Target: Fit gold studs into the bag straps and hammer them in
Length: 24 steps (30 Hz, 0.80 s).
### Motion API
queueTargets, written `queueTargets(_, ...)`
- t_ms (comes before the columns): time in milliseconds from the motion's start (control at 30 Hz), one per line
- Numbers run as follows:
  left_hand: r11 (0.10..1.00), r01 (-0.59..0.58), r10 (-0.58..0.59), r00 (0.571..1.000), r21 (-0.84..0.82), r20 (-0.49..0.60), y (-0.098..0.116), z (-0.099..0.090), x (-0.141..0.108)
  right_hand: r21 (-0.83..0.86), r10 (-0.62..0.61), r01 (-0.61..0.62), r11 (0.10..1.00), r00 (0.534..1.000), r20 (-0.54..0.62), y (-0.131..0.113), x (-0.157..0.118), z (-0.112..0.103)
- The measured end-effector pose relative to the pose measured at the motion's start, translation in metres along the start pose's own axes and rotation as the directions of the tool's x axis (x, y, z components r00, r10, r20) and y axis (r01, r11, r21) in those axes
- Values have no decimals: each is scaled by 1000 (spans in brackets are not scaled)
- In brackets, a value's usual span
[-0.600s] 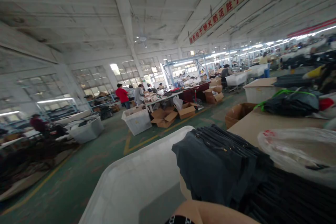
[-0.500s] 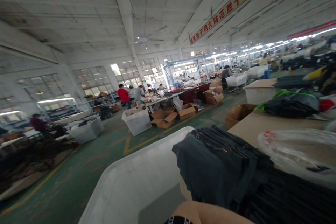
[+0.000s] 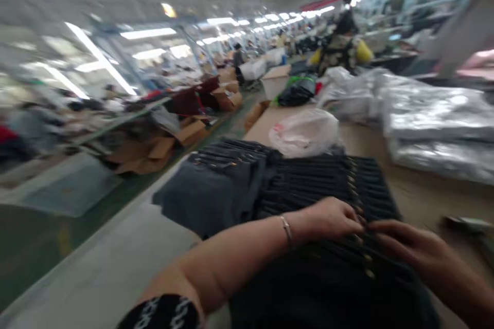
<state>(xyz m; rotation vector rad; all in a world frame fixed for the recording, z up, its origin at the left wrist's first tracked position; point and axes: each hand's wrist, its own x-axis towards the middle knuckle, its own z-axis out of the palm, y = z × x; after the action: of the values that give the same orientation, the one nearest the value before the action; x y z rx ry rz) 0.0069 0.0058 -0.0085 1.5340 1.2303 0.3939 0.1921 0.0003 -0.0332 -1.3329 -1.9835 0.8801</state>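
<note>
Dark garments (image 3: 309, 180) lie in overlapping rows on a brown table (image 3: 417, 185), with a line of small gold-coloured metal pieces along them. My left hand (image 3: 337, 218), a bracelet at its wrist, is closed over the garments beside that line, its fingertips pinched on dark fabric. Close against it from the right, my right hand (image 3: 405, 241) has its thumb and fingers together at the same spot on the fabric. Motion blur hides the exact piece between the fingertips. More folded dark garments (image 3: 208, 185) hang over the table's left edge.
A clear plastic bag (image 3: 304, 131) lies beyond the garments. Silvery plastic-wrapped packs (image 3: 440, 118) are stacked at the right. A white bin (image 3: 116, 262) borders the table at the left. Cardboard boxes (image 3: 154, 154) stand across the aisle. A person (image 3: 341, 49) is farther back.
The view has swung right and down. Both my hands have come into view, together on the dark garments; before, only part of an arm showed at the bottom edge.
</note>
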Motion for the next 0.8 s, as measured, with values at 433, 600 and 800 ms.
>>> queueTargets(433,896,-145,88,985,420,152,-9,6,13,-305,57,-5,952,985,163,22,-22,14)
queueTargets(600,811,-186,139,982,555,128,-12,10,14,-403,46,33,915,982,185,22,-23,18)
queueTargets(800,730,-102,97,994,676,45,-11,6,10,-446,123,-47,894,982,142,17,-20,18)
